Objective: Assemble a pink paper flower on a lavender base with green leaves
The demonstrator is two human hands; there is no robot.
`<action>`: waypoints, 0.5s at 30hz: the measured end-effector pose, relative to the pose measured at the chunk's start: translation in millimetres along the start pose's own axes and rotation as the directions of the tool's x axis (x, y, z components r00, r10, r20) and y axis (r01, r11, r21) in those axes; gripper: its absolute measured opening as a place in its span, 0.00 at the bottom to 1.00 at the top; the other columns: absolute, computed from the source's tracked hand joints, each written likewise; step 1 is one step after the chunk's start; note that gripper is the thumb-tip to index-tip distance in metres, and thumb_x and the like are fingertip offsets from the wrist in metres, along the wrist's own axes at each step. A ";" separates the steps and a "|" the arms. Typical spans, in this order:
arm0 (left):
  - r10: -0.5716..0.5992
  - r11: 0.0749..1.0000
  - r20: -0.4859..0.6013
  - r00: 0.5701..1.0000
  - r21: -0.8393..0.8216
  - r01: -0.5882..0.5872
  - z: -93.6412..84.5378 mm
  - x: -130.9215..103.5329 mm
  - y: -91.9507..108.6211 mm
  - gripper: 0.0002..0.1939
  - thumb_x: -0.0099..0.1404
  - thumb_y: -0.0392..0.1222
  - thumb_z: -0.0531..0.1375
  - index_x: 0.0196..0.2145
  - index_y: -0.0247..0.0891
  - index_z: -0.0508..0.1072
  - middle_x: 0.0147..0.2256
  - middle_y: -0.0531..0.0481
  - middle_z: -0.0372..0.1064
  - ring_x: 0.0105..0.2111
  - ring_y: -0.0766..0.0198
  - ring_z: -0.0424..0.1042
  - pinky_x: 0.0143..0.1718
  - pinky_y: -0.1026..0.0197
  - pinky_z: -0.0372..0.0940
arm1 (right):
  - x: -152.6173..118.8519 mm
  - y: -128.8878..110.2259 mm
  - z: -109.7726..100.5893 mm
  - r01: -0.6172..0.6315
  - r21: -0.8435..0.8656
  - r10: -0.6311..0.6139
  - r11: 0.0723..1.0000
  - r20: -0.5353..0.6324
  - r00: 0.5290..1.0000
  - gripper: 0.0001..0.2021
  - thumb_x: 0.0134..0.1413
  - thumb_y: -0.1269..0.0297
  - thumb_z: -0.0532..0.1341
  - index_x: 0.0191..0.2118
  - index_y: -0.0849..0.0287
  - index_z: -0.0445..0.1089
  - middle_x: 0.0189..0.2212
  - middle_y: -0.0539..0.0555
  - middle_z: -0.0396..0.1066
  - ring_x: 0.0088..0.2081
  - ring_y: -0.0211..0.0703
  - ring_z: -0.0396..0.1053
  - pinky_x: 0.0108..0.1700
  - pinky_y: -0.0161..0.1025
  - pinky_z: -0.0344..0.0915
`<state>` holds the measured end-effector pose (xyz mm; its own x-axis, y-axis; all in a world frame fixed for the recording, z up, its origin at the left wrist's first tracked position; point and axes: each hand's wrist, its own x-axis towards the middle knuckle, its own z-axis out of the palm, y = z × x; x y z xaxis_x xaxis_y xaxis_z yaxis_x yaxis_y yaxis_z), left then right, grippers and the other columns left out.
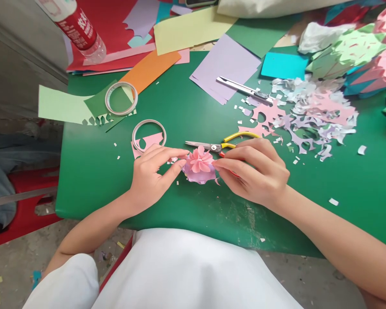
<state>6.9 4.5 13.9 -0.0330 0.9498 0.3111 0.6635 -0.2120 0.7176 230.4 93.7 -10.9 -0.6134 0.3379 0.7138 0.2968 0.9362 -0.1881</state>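
A pink paper flower [200,160] with layered petals sits on a crumpled lilac paper piece [200,176], low over the green table. From the left side, my left hand [154,174] pinches its edge between thumb and forefinger. My right hand [255,169] pinches the opposite edge with its fingertips. Just behind the flower lie scissors [212,147], blades pointing left; their yellow and red handles are partly covered by my right hand. Close to my left hand, a tape roll [149,121] rests over a cut pink paper scrap [154,140].
Another tape roll [135,92] lies on green paper. A utility knife [244,89] crosses lilac sheets [225,64]. Paper scraps [321,109] pile up at right, below folded paper pieces [347,49]. A bottle [80,32] stands back left near an orange strip [154,71].
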 end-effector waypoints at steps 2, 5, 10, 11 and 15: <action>0.014 1.000 0.007 1.000 0.003 -0.014 0.3 -0.2 0.0 0.03 0.68 0.35 0.64 0.39 0.40 0.79 0.35 0.53 0.81 0.35 0.67 0.74 0.39 0.63 0.68 | -0.1 -0.3 0.3 -0.001 0.005 0.001 1.000 0.005 1.000 0.11 0.53 0.74 0.68 0.39 0.53 0.70 0.30 0.52 0.74 0.32 0.44 0.70 0.34 0.43 0.71; 0.047 0.999 0.001 0.999 0.015 -0.047 0.9 0.4 -0.7 0.03 0.68 0.35 0.64 0.37 0.39 0.78 0.35 0.52 0.80 0.35 0.66 0.74 0.40 0.61 0.68 | -0.4 -0.5 0.4 0.008 0.003 -0.008 1.000 0.008 1.000 0.12 0.52 0.75 0.68 0.39 0.54 0.70 0.30 0.52 0.73 0.33 0.44 0.69 0.34 0.43 0.71; 0.187 0.980 -0.049 0.981 0.085 -0.183 4.4 1.4 -2.2 0.03 0.68 0.34 0.64 0.36 0.39 0.77 0.33 0.51 0.79 0.34 0.65 0.74 0.38 0.59 0.67 | -1.2 -0.8 2.1 0.015 -0.004 -0.015 1.000 0.018 1.000 0.12 0.52 0.75 0.68 0.39 0.54 0.69 0.30 0.52 0.72 0.33 0.44 0.69 0.35 0.43 0.71; 0.226 0.969 -0.058 0.972 0.114 -0.219 5.3 1.2 -2.3 0.03 0.67 0.33 0.65 0.36 0.40 0.77 0.33 0.51 0.79 0.34 0.64 0.74 0.38 0.59 0.67 | -1.2 -0.9 2.5 0.014 -0.007 -0.013 1.000 0.020 1.000 0.12 0.52 0.75 0.68 0.39 0.54 0.68 0.30 0.52 0.72 0.33 0.44 0.68 0.35 0.43 0.71; 0.373 0.906 -0.066 0.926 0.243 -0.348 8.5 -1.5 -1.9 0.07 0.64 0.31 0.67 0.38 0.40 0.78 0.34 0.49 0.80 0.34 0.63 0.69 0.36 0.60 0.66 | -0.7 -1.8 2.6 -0.004 -0.015 0.005 1.000 0.044 0.999 0.11 0.53 0.75 0.67 0.39 0.54 0.68 0.30 0.51 0.73 0.34 0.44 0.68 0.36 0.42 0.70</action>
<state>12.1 5.5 6.7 0.1679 0.7849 0.5964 0.7940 -0.4662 0.3901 228.4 92.0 -12.9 -0.6437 0.3461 0.6826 0.3102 0.9333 -0.1806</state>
